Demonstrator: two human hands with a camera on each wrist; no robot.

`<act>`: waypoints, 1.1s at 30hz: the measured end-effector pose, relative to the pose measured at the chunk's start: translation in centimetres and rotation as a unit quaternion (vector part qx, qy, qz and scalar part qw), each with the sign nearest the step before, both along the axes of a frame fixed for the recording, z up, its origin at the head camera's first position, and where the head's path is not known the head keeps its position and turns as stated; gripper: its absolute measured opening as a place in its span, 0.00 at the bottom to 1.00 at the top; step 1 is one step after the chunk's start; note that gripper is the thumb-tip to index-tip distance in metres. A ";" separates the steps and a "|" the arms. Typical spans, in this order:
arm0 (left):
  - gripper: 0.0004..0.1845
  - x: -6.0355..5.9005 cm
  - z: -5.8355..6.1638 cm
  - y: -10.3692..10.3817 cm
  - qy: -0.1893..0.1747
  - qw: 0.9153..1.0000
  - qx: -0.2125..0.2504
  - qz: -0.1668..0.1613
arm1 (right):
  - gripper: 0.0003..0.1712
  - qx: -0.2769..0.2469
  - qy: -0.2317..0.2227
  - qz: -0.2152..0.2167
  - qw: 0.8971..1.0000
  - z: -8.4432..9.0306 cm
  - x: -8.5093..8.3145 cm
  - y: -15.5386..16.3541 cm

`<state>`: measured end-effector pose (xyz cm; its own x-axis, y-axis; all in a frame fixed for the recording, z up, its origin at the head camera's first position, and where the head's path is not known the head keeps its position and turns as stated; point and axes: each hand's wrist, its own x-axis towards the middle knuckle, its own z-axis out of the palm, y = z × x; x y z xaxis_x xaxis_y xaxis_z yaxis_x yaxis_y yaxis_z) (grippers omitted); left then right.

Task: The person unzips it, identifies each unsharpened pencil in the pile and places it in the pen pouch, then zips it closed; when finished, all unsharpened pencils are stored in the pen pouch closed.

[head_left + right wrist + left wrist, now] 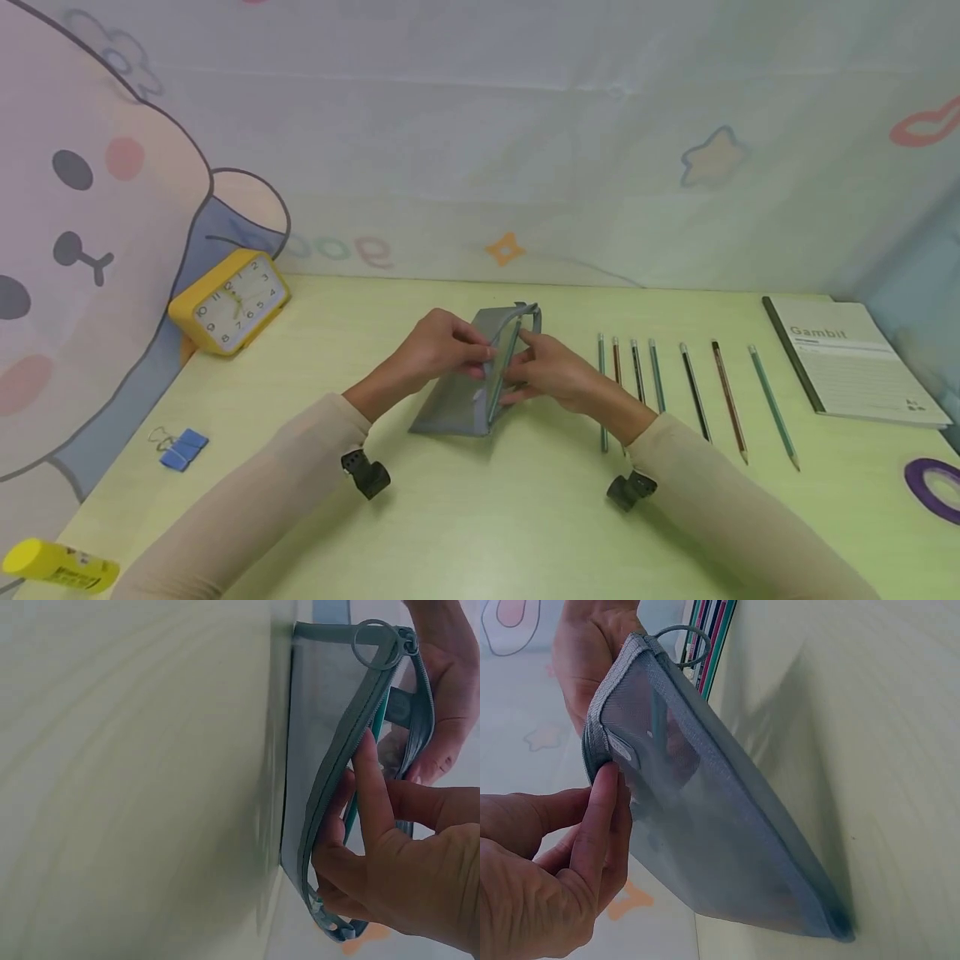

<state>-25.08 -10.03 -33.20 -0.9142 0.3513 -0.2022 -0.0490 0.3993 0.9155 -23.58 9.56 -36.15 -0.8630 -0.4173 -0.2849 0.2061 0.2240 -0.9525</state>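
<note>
A grey mesh zip pouch (450, 408) stands tilted on the table between both hands, its zipper side open. My left hand (442, 346) pinches one edge of the opening between thumb and fingers. From the other side, my right hand (551, 371) has its fingers in the opening, around a green pencil (510, 350) that lies lengthwise along it. In the right wrist view the index finger reaches along the zipper edge (337, 757) and partly covers the pencil. A ring pull (375, 645) hangs at the zipper's end.
Several pencils (776, 408) lie in a row to the right, some under the right forearm. Beyond them are a notebook (855, 358) and purple tape (922, 496). On the left are a yellow clock (217, 292), a blue binder clip (183, 450) and a yellow glue stick (60, 567).
</note>
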 end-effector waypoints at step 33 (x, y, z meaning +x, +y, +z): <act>0.10 0.3 0.5 0.0 0.009 1.000 -0.021 -0.005 | 0.28 0.367 0.225 0.054 0.901 3.9 0.7 11.2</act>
<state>-24.82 -10.05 -32.74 -0.9143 0.3515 -0.2012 -0.0290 0.4386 0.8982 -22.93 20.81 -32.22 -0.9255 -0.3482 -0.1490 -0.2256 0.8229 -0.5215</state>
